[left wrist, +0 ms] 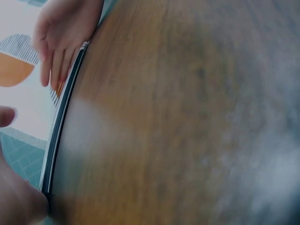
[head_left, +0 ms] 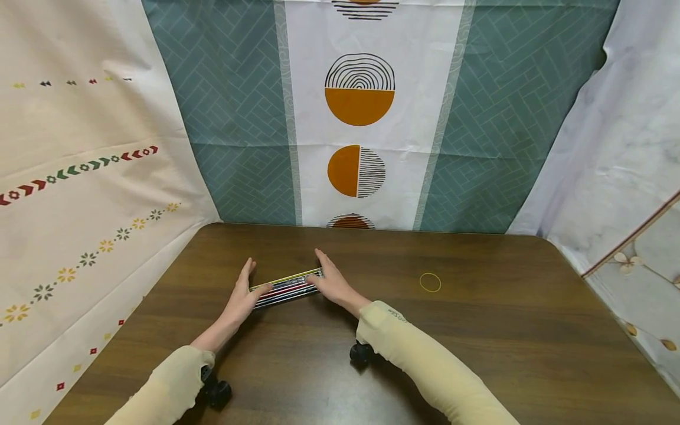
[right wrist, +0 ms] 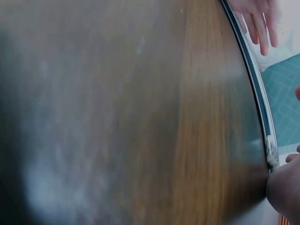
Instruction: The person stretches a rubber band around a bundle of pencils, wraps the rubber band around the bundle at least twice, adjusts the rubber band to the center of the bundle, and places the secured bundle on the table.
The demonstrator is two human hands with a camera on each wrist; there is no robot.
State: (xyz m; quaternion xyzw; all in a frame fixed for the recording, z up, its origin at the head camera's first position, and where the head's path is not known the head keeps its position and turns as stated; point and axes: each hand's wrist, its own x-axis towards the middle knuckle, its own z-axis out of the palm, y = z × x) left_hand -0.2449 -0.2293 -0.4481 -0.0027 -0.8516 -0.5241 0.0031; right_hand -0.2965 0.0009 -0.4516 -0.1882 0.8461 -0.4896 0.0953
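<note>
A bundle of long, thin pencils [head_left: 289,290], mostly dark with a yellow one along the far side and some red, lies slightly slanted between my two hands. My left hand [head_left: 240,304] presses its left end, thumb over the near side and straight fingers pointing forward past it. At the other end, my right hand [head_left: 336,287] sets its palm against the tips, its thumb over the top. Straight fingers of the right hand [left wrist: 63,44] show in the left wrist view. Seen from the right wrist, silvery ends of the pencils [right wrist: 271,152] meet the right palm.
A thin yellow rubber band [head_left: 440,284] lies on the brown wooden table [head_left: 478,330], right of my hands. Patterned cloths [head_left: 239,118] hang behind the table and along both sides. Black wrist cameras [head_left: 218,392] hang under my sleeves.
</note>
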